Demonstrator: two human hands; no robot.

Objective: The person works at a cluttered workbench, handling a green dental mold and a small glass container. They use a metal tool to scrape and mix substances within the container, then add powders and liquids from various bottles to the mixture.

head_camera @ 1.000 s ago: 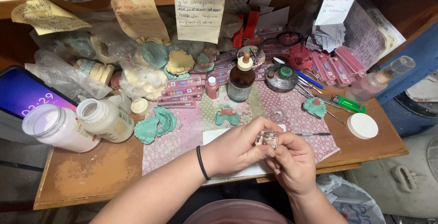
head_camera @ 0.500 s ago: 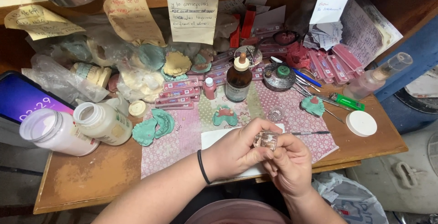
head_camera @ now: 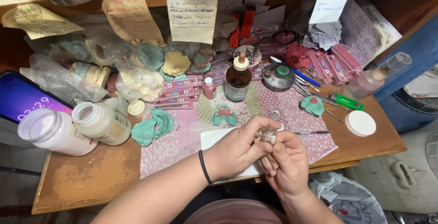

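Observation:
My left hand (head_camera: pixel 237 150) and my right hand (head_camera: pixel 288 161) meet over the front of a cluttered wooden bench (head_camera: pixel 86 180). Together they pinch a small clear glass cup (head_camera: pixel 266 135) between fingertips. The left wrist wears a black band (head_camera: pixel 204 166). Under the hands lies a white paper sheet (head_camera: pixel 214 138) on a pink patterned cloth (head_camera: pixel 173 144). A thin metal tool (head_camera: pixel 311 133) lies just right of the hands. A green dental cast with pink wax (head_camera: pixel 224 114) sits just beyond them.
Two white-filled jars (head_camera: pixel 102 123) (head_camera: pixel 54 133) lie at left beside green casts (head_camera: pixel 153 124). A brown dropper bottle (head_camera: pixel 237 79), a white lid (head_camera: pixel 360 123), a green lighter (head_camera: pixel 346 101), a clear bottle (head_camera: pixel 376 76), a lit phone (head_camera: pixel 23 98) and paper notes (head_camera: pixel 191 14) surround the cloth.
Both hands have stayed over the paper, still turning the small glass cup between the fingertips. The view has shifted slightly.

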